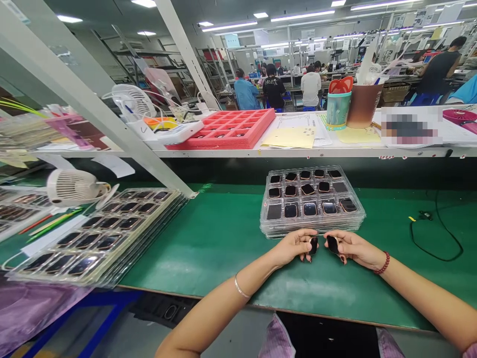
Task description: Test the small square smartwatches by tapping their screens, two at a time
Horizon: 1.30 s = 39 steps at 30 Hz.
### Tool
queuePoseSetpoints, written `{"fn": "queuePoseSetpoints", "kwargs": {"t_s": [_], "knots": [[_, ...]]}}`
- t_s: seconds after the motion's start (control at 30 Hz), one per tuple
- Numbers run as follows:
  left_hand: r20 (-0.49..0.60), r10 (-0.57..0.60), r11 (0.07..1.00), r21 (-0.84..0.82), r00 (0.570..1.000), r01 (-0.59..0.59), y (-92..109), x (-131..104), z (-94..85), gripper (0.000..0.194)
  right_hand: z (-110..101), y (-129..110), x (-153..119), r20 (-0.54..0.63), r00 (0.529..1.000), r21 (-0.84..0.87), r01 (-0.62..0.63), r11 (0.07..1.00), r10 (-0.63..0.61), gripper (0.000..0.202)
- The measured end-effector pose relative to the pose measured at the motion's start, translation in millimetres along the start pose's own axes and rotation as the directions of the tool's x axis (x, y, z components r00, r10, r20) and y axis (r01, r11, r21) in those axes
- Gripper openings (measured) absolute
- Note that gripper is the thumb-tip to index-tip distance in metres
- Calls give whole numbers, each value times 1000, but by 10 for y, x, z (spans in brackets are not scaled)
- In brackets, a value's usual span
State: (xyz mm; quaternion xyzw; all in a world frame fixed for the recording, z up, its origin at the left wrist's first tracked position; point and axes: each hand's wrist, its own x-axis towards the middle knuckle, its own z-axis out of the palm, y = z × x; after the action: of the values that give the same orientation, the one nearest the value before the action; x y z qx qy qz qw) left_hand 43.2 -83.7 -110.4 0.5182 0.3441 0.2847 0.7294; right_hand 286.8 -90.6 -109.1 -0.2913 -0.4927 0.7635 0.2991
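Pinched in my left hand (pixel 294 245) is a smartwatch body (pixel 313 245) with a dark glass face and a gold-coloured edge. My right hand (pixel 352 247) grips a second watch body (pixel 332 244) of the same look. The two are held side by side, a small gap apart, over the green mat. Just beyond both hands stands a stack of clear plastic trays (pixel 312 226). Its top tray carries rows of dark square watch bodies (pixel 309 208), some lying askew, and two of its pockets show no watch.
More stacked trays of watches (pixel 89 241) fill the left, beside a white fan (pixel 74 187). A shelf (pixel 231 153) crosses above the mat, with a red foam tray (pixel 227 127) and cups (pixel 338 110) on it. A black cable (pixel 434 256) lies right. Several people sit far back.
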Motion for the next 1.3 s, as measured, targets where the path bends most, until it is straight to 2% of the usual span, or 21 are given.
{"fn": "queuePoseSetpoints", "kwargs": {"t_s": [0.13, 0.23, 0.37, 0.5, 0.83, 1.0, 1.2, 1.3], "knots": [[-27, 9, 1000, 10, 1000, -9, 22, -12, 38, 52, 25, 42, 28, -80, 997, -54, -9, 998, 4, 46], [-17, 15, 1000, 28, 1000, -15, 13, -9, 63, 52, 41, 71, 52, -140, 989, -124, 33, 992, -50, 44], [-35, 32, 994, 104, 999, -28, -52, 27, 71, 55, 49, 105, 86, -144, 982, -200, 91, 975, -121, 43], [-55, 56, 985, 169, 997, -46, -84, 57, 79, 50, 60, 134, 112, -155, 974, -227, 125, 966, -162, 39], [-100, 99, 967, 246, 990, -72, -51, 36, 130, 37, 137, 106, 104, -171, 967, -286, 134, 949, -188, 27], [-119, 93, 971, 229, 989, -64, -48, 39, 115, 33, 130, 103, 129, -182, 965, -298, 127, 946, -187, 25], [-102, 75, 982, 179, 992, -56, -23, 26, 116, 36, 135, 114, 114, -138, 973, -326, 129, 936, -183, 29], [-130, 72, 991, 121, 989, -56, -29, 26, 133, 32, 153, 126, 122, -173, 972, -345, 93, 934, -160, 25]]}}
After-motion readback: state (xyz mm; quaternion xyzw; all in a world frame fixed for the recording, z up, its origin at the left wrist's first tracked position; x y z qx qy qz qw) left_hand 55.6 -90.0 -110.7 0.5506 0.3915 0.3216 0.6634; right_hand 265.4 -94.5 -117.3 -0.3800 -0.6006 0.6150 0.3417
